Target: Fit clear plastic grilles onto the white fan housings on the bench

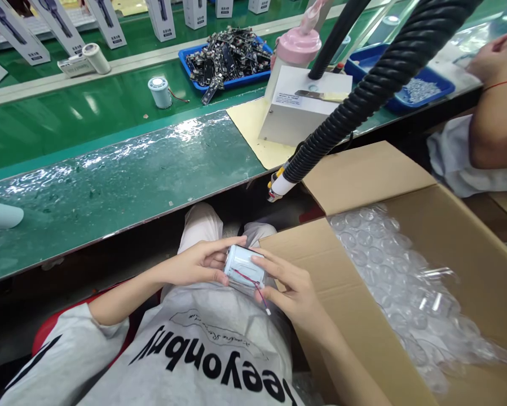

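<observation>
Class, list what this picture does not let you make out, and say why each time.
Underside of the held light blue cylinder: head view, hidden by its own body, the left hand and right hand.
Outer end of the bench cylinder: head view, cut off by the left edge.
Carton floor beneath the clear plastic: head view, covered by it.
Fine print on the label: head view, too small.

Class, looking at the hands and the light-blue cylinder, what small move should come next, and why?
Probably the right hand should gather the thin wire: its white connector dangles loose, while the left hand already steadies the light-blue cylinder.
</observation>
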Tool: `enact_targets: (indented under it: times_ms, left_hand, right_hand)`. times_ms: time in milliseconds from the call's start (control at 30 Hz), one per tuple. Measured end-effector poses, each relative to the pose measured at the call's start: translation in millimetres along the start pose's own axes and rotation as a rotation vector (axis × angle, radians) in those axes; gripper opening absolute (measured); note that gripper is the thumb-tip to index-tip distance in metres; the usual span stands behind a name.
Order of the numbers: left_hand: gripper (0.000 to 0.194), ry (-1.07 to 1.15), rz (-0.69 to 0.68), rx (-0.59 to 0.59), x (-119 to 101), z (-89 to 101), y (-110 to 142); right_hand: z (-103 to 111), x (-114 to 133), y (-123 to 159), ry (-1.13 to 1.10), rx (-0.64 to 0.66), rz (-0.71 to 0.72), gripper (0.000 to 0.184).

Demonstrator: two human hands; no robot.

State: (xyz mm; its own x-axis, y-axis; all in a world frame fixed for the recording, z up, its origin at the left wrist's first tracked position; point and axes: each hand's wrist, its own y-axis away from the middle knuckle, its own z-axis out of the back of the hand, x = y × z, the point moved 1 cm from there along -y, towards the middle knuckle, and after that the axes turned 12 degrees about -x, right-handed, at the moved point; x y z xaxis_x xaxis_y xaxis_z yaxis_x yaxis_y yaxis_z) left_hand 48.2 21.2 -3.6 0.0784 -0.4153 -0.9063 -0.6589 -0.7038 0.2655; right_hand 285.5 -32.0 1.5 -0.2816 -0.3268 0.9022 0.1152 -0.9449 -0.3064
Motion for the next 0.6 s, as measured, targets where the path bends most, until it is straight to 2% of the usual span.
enact_targets:
  times_ms: [100,200,333,467,600]
  left_hand:
    - [0.08,0.052,0.044,0.005,5.3,0.3,-2.4]
    - [0.079,0.077,0.054,0.009,8.5,0.3,-4.4]
    - [0.076,0.014,0.001,-0.008,6.7,0.8,-6.3]
    - [0.077,-0.02,0.017,0.016,4.2,2.9,-7.2]
    - [0.08,-0.013,0.045,0.016,5.1,6.4,-6.8]
  right_hand:
    - [1.3,1.9,-1.6,0.022,-0.001,-0.025,0.045]
    - [-1.0,-3.7,-2.7,-0.094,0.023,-0.159,0.045]
    - [-4.7,-12.5,-1.8,-0.326,0.031,-0.364,0.052]
    - [-3.3,-11.0,-0.3,-0.25,-0.004,-0.318,0.048]
    - [-0.9,-11.7,0.5,-0.174,0.022,-0.305,0.046]
